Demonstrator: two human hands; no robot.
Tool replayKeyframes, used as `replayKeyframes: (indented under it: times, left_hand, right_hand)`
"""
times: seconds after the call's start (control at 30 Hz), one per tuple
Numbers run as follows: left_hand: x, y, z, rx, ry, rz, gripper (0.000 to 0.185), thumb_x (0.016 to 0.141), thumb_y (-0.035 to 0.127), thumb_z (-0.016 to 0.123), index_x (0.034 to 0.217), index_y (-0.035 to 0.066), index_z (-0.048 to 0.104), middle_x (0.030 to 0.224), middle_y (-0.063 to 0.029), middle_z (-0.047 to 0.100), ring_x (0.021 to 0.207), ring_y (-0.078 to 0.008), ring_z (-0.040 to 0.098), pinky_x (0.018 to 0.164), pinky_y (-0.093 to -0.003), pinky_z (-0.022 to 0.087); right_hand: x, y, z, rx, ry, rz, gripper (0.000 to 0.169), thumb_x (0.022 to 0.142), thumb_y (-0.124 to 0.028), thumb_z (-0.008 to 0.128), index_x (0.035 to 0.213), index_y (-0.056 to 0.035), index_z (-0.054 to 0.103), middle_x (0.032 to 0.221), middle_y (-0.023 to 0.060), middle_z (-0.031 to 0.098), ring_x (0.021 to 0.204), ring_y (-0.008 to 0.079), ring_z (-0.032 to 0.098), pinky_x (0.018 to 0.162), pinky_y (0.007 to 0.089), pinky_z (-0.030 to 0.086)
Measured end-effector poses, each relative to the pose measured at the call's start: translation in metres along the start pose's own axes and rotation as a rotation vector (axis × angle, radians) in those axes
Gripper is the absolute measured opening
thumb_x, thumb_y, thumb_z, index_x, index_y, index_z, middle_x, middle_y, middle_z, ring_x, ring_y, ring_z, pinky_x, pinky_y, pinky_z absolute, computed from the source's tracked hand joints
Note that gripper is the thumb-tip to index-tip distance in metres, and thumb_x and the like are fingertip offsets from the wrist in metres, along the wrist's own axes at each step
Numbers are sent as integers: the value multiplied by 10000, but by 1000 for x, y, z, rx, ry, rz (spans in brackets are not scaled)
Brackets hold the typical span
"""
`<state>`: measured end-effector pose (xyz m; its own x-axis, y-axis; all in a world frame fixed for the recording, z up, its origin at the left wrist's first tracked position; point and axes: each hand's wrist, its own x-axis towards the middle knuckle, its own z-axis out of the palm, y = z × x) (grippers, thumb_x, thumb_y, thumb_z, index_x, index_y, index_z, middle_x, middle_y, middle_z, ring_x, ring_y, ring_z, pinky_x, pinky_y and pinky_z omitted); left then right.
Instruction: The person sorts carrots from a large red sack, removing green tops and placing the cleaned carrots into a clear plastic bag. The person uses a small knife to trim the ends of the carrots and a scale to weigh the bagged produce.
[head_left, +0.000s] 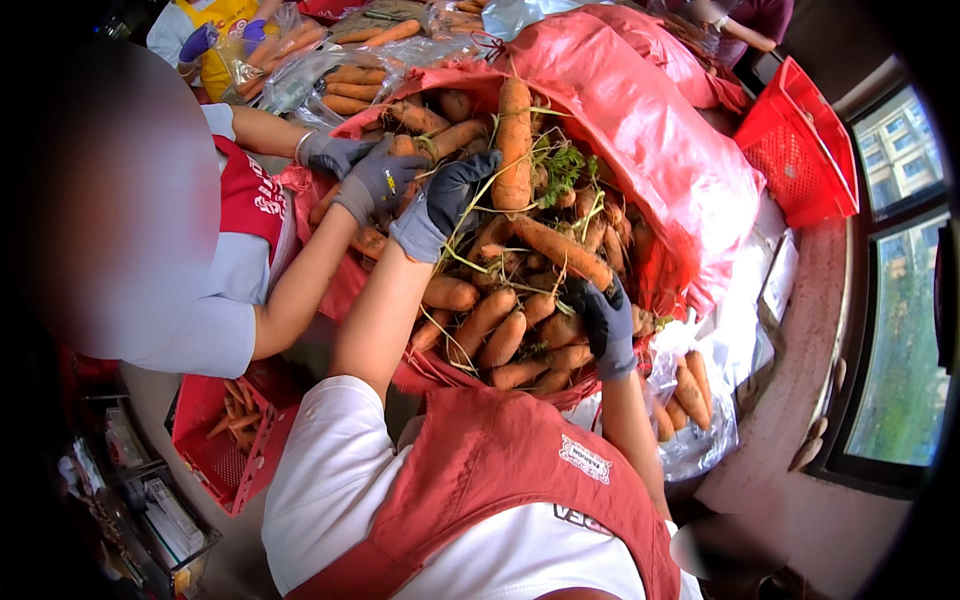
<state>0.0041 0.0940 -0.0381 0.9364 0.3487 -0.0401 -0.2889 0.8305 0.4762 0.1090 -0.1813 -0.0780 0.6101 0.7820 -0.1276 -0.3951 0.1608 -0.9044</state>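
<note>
A red woven sack (675, 259) lies with its mouth wide, full of loose carrots (499, 339) with roots and some green tops. My left hand (450, 199), in a grey and black glove, is over the heap beside a large upright carrot (514, 150); whether it grips anything is unclear. My right hand (606, 319), gloved alike, has its fingers closed on the lower end of a long carrot (566, 250) that slants across the pile. Thin stalks (474, 206) trail next to my left hand.
A co-worker's gloved hands (367, 176) work close by my left hand. Bagged carrots (686, 397) lie at the right, more bags (352, 86) at the top. A red crate (802, 150) stands near the window, and another crate (225, 457) holds carrots at the lower left.
</note>
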Motion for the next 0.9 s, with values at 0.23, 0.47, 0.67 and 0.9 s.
replayKeyframes:
  times: [0.23, 0.47, 0.67, 0.9]
  left_hand:
    - [-31, -32, 42, -272, -24, 12, 316, 902, 156, 499, 1184, 15, 505, 1127, -118, 589, 1023, -248, 569, 925, -383, 441]
    - [-33, -88, 40, -262, -10, -97, 296, 811, 160, 626, 1062, 34, 531, 945, -104, 613, 820, -240, 613, 680, -390, 544]
    - [-31, -105, 13, -221, -109, -169, 364, 817, 197, 609, 1104, 1, 499, 948, -119, 600, 808, -243, 610, 700, -349, 532]
    - [-39, -115, 32, 364, 124, 44, 345, 792, 194, 662, 1075, 19, 571, 947, -54, 612, 817, -145, 592, 706, -265, 502]
  right_hand:
    - [6, 7, -3, 78, 2, -67, 294, 875, -77, 536, 1162, -17, 509, 928, 16, 598, 798, 91, 559, 746, 234, 465]
    - [2, -2, 8, -10, -8, -70, 234, 880, -78, 523, 1109, -28, 539, 882, -3, 599, 752, 71, 549, 680, 195, 442]
    - [3, -2, 3, 40, 2, -3, 300, 871, -55, 550, 1166, -17, 516, 1025, 39, 608, 887, 115, 581, 779, 234, 477]
    - [-3, -24, 12, -44, 1, 57, 377, 876, -98, 553, 1233, -31, 453, 955, 36, 609, 819, 120, 583, 708, 235, 474]
